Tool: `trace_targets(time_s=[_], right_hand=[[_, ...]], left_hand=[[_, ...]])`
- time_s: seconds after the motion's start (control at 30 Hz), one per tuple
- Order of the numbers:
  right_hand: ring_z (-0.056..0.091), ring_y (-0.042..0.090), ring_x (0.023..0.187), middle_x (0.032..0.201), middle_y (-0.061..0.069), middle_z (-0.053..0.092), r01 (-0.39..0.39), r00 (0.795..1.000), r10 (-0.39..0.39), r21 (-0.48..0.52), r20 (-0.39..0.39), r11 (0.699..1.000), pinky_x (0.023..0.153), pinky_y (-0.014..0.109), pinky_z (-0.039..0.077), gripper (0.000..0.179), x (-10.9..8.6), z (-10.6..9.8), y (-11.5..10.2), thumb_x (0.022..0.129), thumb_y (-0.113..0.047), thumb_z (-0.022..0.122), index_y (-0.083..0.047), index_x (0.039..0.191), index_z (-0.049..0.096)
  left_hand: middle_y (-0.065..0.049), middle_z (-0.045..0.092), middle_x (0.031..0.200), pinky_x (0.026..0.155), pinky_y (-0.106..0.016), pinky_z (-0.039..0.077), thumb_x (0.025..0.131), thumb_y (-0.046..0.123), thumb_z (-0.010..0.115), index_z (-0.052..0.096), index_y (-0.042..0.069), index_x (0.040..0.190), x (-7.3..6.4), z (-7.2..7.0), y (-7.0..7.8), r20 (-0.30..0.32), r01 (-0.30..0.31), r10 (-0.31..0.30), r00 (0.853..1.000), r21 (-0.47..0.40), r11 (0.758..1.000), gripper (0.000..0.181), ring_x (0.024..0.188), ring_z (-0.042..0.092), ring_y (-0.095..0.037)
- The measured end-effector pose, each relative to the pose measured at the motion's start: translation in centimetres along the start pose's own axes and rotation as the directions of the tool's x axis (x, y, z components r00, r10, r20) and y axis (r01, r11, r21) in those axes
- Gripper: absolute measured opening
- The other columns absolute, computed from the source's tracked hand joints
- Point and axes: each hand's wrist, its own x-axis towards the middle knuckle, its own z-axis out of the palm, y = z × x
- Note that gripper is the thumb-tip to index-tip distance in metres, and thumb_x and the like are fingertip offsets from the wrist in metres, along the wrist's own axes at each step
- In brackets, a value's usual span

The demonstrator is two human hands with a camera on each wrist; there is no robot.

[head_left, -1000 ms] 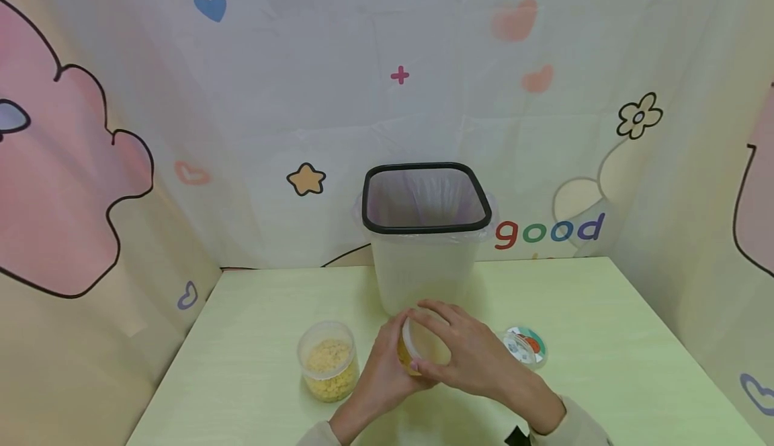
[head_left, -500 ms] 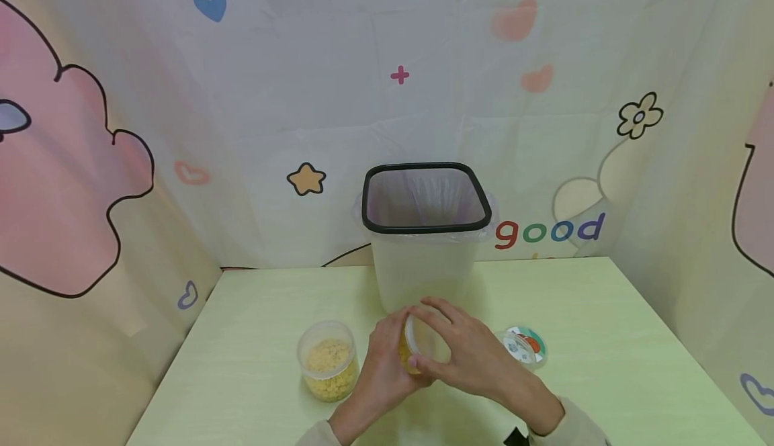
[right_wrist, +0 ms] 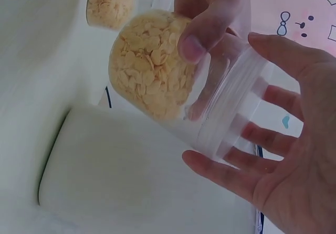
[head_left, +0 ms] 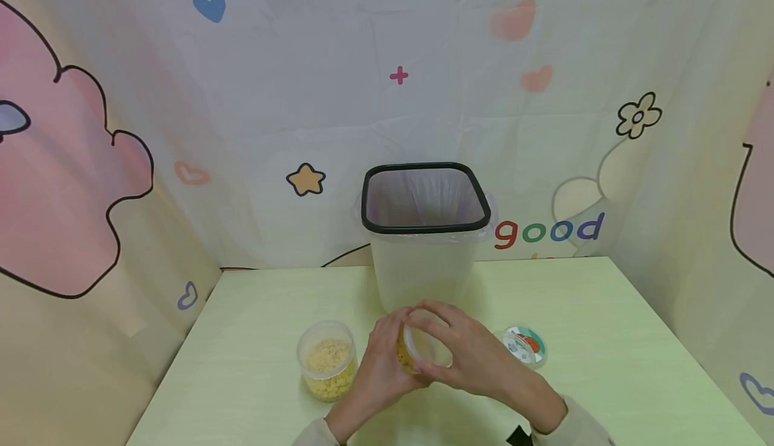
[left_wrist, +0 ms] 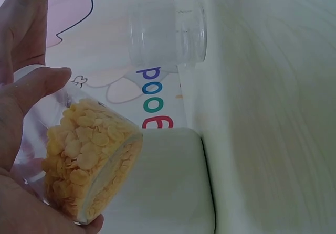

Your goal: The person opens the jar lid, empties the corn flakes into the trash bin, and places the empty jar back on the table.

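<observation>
In the head view, my left hand (head_left: 387,359) grips a clear jar of pale yellow flakes (left_wrist: 86,150) around its body. The jar is tilted, its base toward the lower left in the head view. My right hand (head_left: 471,352) curls its fingers and thumb around the translucent lid (right_wrist: 236,105) at the jar's other end. Both hands are above the table in front of the bin. To the left of the hands, a second jar of yellow flakes (head_left: 328,365) stands upright on the table.
A white bin (head_left: 423,258) with a black rim and a plastic liner stands behind the hands. Right of them is a clear container (left_wrist: 168,34), with a green and red printed round (head_left: 529,344) showing in the head view. A printed cloth (head_left: 272,97) hangs behind the table (head_left: 260,298).
The right hand's fingers and thumb have shifted slightly on the lid. The left hand keeps its hold on the jar, and the other things stay in place.
</observation>
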Motion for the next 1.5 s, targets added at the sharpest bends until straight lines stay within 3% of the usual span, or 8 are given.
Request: trace_targets(time_s=[0.2,0.4,0.57,0.77,0.9,1.07,1.27,1.5], right_hand=[[0.053,0.024,0.127,0.140,0.007,0.053,0.070,0.996,-0.072,0.041,0.057,0.997,0.098,0.043,0.052,0.063,0.0,-0.6,0.3,0.076,-0.032,0.084,-0.021,0.133,0.057],[0.044,0.026,0.137,0.147,0.006,0.046,0.162,0.977,-0.172,0.080,0.128,0.984,0.104,0.044,0.049,0.068,0.1,-1.1,0.9,0.076,-0.031,0.084,-0.022,0.136,0.054],[0.044,0.031,0.137,0.147,0.008,0.046,0.227,0.963,-0.234,0.061,0.132,0.972,0.105,0.045,0.048,0.073,0.1,-1.2,1.1,0.074,-0.026,0.085,-0.021,0.139,0.052],[0.044,0.029,0.136,0.146,0.008,0.048,0.235,0.965,-0.235,0.016,0.114,0.972,0.104,0.046,0.048,0.073,0.2,-1.3,0.9,0.076,-0.031,0.084,-0.020,0.140,0.051],[0.046,0.027,0.135,0.147,0.007,0.047,0.167,0.983,-0.167,0.010,0.078,0.986,0.102,0.049,0.049,0.074,0.3,-1.3,0.5,0.080,-0.046,0.077,-0.019,0.143,0.048],[0.054,0.024,0.128,0.147,0.004,0.048,-0.052,0.998,0.051,-0.019,-0.039,0.998,0.091,0.046,0.055,0.070,0.5,-1.3,-0.3,0.083,-0.052,0.071,-0.021,0.142,0.049],[0.065,0.028,0.112,0.145,0.004,0.052,-0.324,0.945,0.318,-0.083,-0.075,0.943,0.066,0.043,0.057,0.072,0.8,-1.4,-1.5,0.082,-0.058,0.069,-0.024,0.142,0.049],[0.068,0.028,0.079,0.137,0.004,0.057,-0.493,0.869,0.494,-0.088,-0.007,0.866,0.063,0.040,0.053,0.075,1.3,-1.0,-2.0,0.082,-0.064,0.064,-0.024,0.144,0.048]], left_hand=[[0.000,0.053,0.141,0.095,-0.045,0.050,0.064,0.030,0.090,0.039,0.020,0.145,0.1,-0.5,0.0,0.062,0.041,-0.039,0.997,-0.040,0.998,0.097,0.127,0.048,-0.021],[-0.002,0.049,0.143,0.095,-0.045,0.052,0.066,0.036,0.090,0.037,0.020,0.146,0.1,-0.9,0.0,0.120,0.077,-0.067,0.991,-0.081,0.994,0.097,0.129,0.047,-0.022],[-0.003,0.047,0.147,0.099,-0.049,0.050,0.067,0.035,0.090,0.037,0.020,0.147,0.1,-1.0,0.0,0.137,0.079,-0.066,0.988,-0.094,0.992,0.097,0.133,0.045,-0.025],[-0.007,0.046,0.146,0.097,-0.049,0.051,0.067,0.032,0.090,0.035,0.016,0.148,0.0,-1.1,0.1,0.142,0.084,-0.069,0.987,-0.106,0.991,0.100,0.131,0.046,-0.027],[-0.008,0.045,0.147,0.094,-0.049,0.052,0.065,0.032,0.091,0.033,0.018,0.150,0.0,-1.1,0.2,0.123,0.083,-0.070,0.990,-0.107,0.991,0.104,0.129,0.047,-0.028],[-0.004,0.050,0.142,0.091,-0.042,0.051,0.066,0.030,0.089,0.038,0.018,0.146,0.2,-0.9,0.3,0.048,0.057,-0.054,0.997,-0.058,0.997,0.096,0.120,0.049,-0.022],[-0.003,0.056,0.133,0.099,-0.049,0.044,0.058,0.029,0.095,0.044,0.013,0.139,0.5,-0.6,0.5,-0.048,-0.021,0.024,0.999,0.053,0.998,0.097,0.119,0.050,-0.023],[-0.002,0.057,0.129,0.099,-0.049,0.044,0.052,0.030,0.097,0.046,0.012,0.137,0.7,0.0,0.2,-0.133,-0.091,0.117,0.984,0.187,0.978,0.100,0.119,0.051,-0.023]])
